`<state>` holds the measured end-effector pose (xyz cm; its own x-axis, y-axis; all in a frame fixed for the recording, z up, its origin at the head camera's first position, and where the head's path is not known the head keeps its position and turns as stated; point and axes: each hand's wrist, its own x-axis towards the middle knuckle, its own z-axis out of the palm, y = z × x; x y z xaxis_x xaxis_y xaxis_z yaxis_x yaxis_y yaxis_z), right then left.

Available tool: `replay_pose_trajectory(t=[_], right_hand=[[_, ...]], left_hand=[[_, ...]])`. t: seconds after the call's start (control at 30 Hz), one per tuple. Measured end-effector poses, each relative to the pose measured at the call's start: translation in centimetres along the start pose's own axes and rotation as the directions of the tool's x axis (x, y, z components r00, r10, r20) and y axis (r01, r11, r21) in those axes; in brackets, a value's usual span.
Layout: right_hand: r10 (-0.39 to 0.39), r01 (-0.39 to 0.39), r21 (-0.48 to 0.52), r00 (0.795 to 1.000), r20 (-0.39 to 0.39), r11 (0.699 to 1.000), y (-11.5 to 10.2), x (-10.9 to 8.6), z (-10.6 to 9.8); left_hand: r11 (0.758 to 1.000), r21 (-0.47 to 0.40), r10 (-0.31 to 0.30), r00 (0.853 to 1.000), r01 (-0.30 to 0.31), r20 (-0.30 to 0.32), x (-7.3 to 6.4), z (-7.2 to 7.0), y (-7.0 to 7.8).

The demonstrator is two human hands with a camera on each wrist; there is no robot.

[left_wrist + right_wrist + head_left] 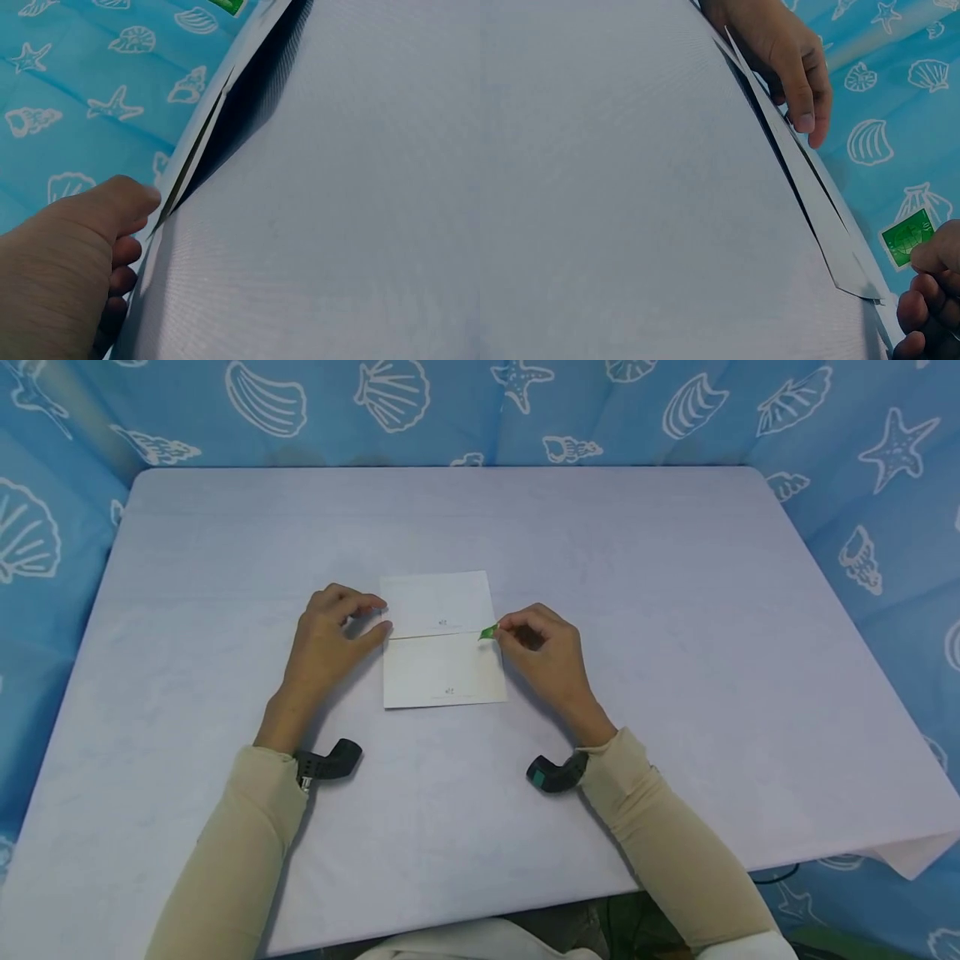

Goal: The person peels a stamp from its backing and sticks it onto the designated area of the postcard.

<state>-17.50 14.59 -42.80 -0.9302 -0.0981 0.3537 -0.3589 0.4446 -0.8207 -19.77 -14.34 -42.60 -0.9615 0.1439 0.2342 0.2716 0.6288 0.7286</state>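
Observation:
A white folded card (442, 668) lies spread on the table, its crease running across the middle and small print at the bottom of each half. My left hand (330, 627) is at the card's left edge, thumb and forefinger apart, tips right at the paper near the crease. Between thumb and fingertips, my right hand (547, 647) pinches a small green stamp (910, 238) with a white border, by one end. In the head view the stamp overlaps the right end of the crease. From the left wrist, the card (202, 142) shows edge-on, slightly raised off the cloth.
A pale cloth covers the table (675, 610), and its corner hangs down at the front right. Blue curtains (465, 410) with white shell and starfish prints surround the back and sides. Black wrist devices (330, 760) sit on both wrists.

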Motion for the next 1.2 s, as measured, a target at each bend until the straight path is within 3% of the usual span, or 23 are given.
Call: replay_pose_trajectory(t=[0.37, 1.2], right_hand=[[0.013, -0.013, -0.010, 1.000, 0.004, 1.000, 0.3, 1.1, 0.1], [0.095, -0.095, -0.008, 0.996, -0.007, 0.995, 1.2, 3.3, 0.8]], left_hand=[[0.998, 0.057, -0.027, 0.999, 0.026, 0.022, -0.2, 0.0, -0.1], [0.997, 0.079, -0.004, 1.000, 0.002, 0.017, -0.2, 0.2, -0.2]])
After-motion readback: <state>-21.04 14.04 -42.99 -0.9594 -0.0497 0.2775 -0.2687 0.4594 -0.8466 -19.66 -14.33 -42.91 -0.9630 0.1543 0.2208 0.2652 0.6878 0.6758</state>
